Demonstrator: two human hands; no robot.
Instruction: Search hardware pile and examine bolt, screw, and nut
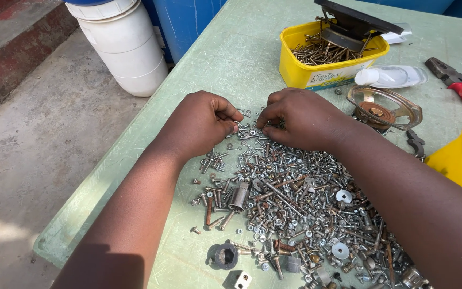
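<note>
On the pale green table we rest both hands, knuckles up, at the far edge of the heap of screws, nuts and washers. Our left hand curls its fingers in, tips pinched narrow; what they hold we cannot tell. Our right hand curls likewise, fingertips down among the screws. The heap is mixed silver and rust-brown, spread toward us.

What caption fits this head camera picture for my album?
Left hand and right hand pick through a heap of screws on a green table.
</note>
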